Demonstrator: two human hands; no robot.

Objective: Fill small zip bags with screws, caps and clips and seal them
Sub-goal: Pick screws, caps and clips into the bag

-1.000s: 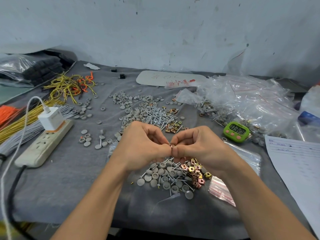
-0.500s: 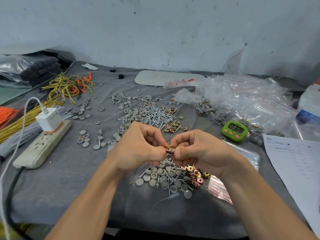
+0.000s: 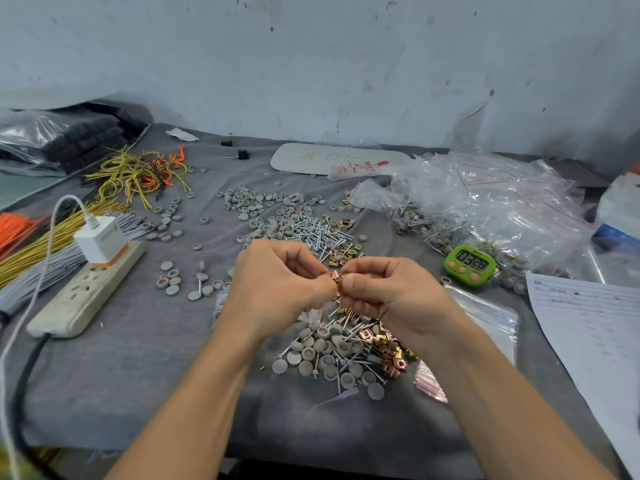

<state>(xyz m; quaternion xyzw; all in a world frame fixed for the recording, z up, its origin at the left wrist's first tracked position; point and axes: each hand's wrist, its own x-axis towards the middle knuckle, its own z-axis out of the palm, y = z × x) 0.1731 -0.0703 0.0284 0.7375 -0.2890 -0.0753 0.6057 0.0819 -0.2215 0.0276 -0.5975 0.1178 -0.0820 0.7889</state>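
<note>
The left hand [image 3: 277,285] and the right hand [image 3: 394,299], pressed thumb to thumb a second ago, are now drawn slightly apart. The copper clips [image 3: 335,284] pinched between them, hardly seen before, are exposed at the fingertips.

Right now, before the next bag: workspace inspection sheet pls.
Surface: grey cloth-covered table, strewn with parts.
Job's things: copper-coloured metal clips pinched between both hands; mixed pile of grey round caps, silver screws and clips beneath them; clear red-striped zip bags by the right wrist; heap of clear plastic bags far right.
Clutter: green digital timer; white printed sheet; yellow wire bundles.
Hands: left hand and right hand both pinch the clips.
Cables: white power strip with white charger plugged in; black cord trails toward the front edge.
Surroundings: scuffed white wall.
</note>
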